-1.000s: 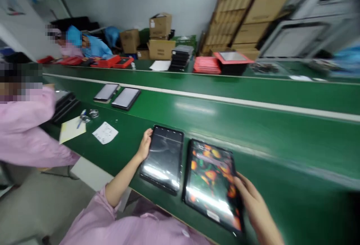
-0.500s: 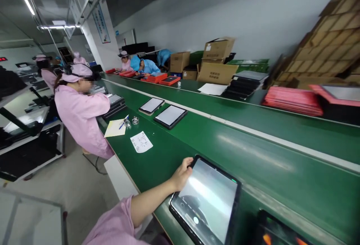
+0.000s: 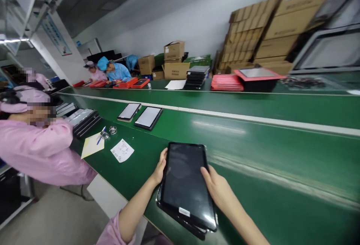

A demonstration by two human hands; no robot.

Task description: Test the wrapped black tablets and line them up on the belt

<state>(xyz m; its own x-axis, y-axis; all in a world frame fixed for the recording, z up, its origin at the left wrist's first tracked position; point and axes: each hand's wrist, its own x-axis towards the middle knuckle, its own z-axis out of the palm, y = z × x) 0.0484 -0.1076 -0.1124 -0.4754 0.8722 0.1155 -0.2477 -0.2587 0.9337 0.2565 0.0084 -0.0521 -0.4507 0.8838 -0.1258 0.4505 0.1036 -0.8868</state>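
A tablet with a dark screen [image 3: 185,179] and a small white label near its lower edge lies over another black tablet [image 3: 181,222], whose lower left edge sticks out beneath it. My right hand [image 3: 218,185] grips the upper tablet's right edge, thumb on the front. Along the left side, the fingers of my left hand [image 3: 160,168] are closed on the edge; whether they also hold the lower tablet is hidden. Farther up the green bench [image 3: 239,196] lie two tablets with pale screens, one on the left [image 3: 129,111] and one on the right [image 3: 149,117].
Left of my hands are a handwritten paper slip [image 3: 122,150], a yellow-edged sheet [image 3: 92,145] and a pen. A co-worker in pink [image 3: 42,147] sits beside a tablet stack [image 3: 83,119]. Red covers [image 3: 227,83] and cardboard boxes [image 3: 244,35] stand across the bench.
The dark tablet from the lower right now lies over the lit one, covering its screen. My right hand has come into view, gripping it. The view has swung right.
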